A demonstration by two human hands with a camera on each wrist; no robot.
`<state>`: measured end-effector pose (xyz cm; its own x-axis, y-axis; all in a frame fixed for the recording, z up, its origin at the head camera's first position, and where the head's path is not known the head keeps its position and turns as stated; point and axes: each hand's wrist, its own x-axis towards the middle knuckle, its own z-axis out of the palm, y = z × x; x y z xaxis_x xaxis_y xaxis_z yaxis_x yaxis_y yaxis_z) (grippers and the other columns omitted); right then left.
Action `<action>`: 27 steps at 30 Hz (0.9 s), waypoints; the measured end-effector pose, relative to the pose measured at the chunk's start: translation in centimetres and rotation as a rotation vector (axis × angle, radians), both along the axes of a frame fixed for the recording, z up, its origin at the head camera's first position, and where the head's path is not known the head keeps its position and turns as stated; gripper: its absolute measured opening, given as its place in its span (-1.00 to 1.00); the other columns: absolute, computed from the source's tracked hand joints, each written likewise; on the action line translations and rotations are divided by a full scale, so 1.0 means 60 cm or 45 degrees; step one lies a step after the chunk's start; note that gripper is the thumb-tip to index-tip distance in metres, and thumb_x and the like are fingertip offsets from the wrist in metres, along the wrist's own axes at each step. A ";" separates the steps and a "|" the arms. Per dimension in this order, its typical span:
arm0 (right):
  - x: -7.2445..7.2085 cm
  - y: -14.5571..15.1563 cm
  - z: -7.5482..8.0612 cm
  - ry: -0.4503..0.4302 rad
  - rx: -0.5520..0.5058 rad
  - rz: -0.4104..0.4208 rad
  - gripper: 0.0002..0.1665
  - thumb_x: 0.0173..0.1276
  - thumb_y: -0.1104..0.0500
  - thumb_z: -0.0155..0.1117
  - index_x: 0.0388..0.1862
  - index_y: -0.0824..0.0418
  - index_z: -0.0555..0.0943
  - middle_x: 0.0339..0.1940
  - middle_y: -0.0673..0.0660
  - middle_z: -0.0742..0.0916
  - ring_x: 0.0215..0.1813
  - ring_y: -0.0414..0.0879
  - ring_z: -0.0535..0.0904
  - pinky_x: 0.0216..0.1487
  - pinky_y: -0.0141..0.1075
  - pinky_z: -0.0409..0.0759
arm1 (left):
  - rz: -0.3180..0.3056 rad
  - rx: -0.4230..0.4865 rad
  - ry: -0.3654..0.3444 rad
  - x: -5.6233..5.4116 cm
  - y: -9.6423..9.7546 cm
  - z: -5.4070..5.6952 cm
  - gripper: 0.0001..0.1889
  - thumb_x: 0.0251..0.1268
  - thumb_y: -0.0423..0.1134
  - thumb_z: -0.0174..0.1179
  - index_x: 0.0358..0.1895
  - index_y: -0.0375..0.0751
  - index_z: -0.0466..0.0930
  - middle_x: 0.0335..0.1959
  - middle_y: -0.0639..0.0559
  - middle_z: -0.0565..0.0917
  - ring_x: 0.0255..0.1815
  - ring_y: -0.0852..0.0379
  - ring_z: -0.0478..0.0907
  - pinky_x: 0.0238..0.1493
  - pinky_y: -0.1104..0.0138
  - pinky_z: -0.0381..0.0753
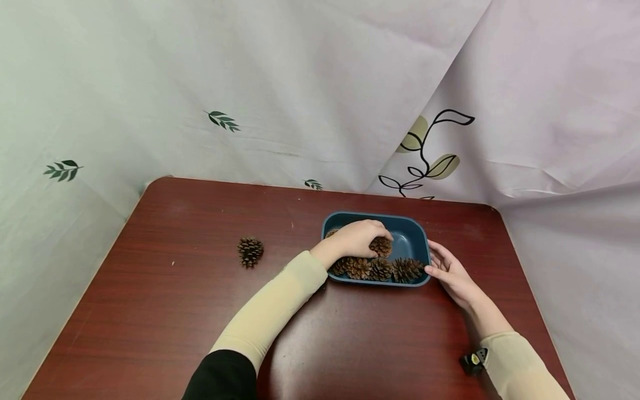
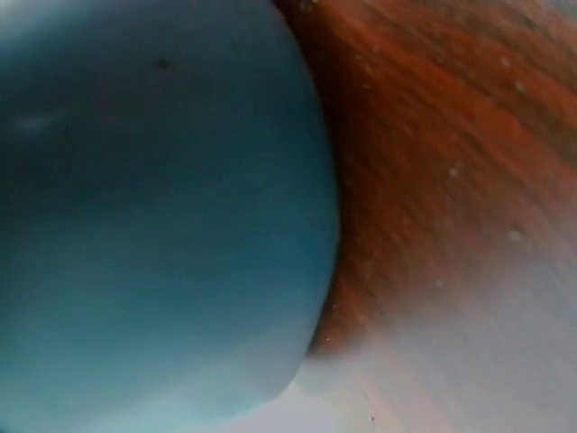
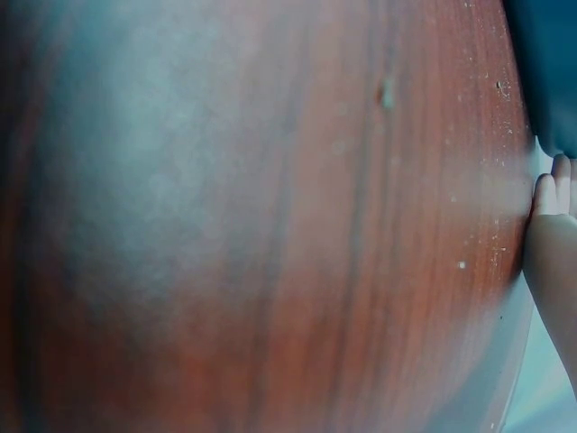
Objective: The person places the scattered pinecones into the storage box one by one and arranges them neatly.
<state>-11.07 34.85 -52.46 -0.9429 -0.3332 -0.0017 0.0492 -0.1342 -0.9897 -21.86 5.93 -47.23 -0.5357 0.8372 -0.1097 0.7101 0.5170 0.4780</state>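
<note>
My left hand (image 1: 357, 239) reaches into a blue rectangular container (image 1: 345, 214), its fingers and thumb around a brown pine cone (image 1: 381, 247). Several more pine cones (image 1: 381, 270) lie along the container's near side, some partly hidden by the wrist. At the container's right end is my right hand (image 1: 452, 275), thumb at the rim and fingers extended along the outer wall. In the right wrist view, its extended fingers (image 3: 561, 189) touch the container's dark blue side (image 3: 550, 72). The left wrist view holds only the blurred container wall (image 2: 171, 207) beside the wood.
One separate pine cone (image 1: 250, 251) sits on the brown wooden table (image 1: 190, 289), left of the container. White cloth (image 1: 310, 94) with leaf prints hangs behind the table. A small black device (image 1: 472, 361) is at the right sleeve.
</note>
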 end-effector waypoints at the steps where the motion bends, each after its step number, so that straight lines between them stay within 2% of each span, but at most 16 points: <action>1: 0.000 0.000 0.000 0.000 0.000 -0.001 -0.31 0.60 0.49 0.07 0.59 0.05 0.35 0.41 -0.25 0.63 0.41 -0.46 0.55 0.37 -0.64 0.52 | -0.006 -0.005 0.003 0.000 0.000 -0.001 -0.49 0.47 -0.22 0.39 0.44 0.02 0.60 0.46 0.04 0.57 0.51 0.09 0.49 0.48 0.24 0.59; 17: 0.000 -0.001 -0.002 0.004 0.000 0.006 -0.32 0.60 0.49 0.06 0.57 0.03 0.36 0.43 -0.27 0.62 0.43 -0.47 0.53 0.37 -0.64 0.52 | -0.026 -0.045 0.062 -0.001 -0.002 0.008 -0.51 0.47 -0.21 0.40 0.42 0.04 0.62 0.40 0.06 0.61 0.50 0.09 0.50 0.48 0.24 0.58; 27: 0.000 0.000 -0.001 -0.005 0.012 0.002 -0.33 0.60 0.48 0.07 0.57 0.02 0.35 0.42 -0.28 0.62 0.42 -0.48 0.53 0.36 -0.64 0.52 | -0.037 -0.044 0.061 -0.002 -0.004 0.008 -0.50 0.47 -0.18 0.39 0.43 0.07 0.61 0.44 0.07 0.59 0.52 0.09 0.48 0.50 0.24 0.56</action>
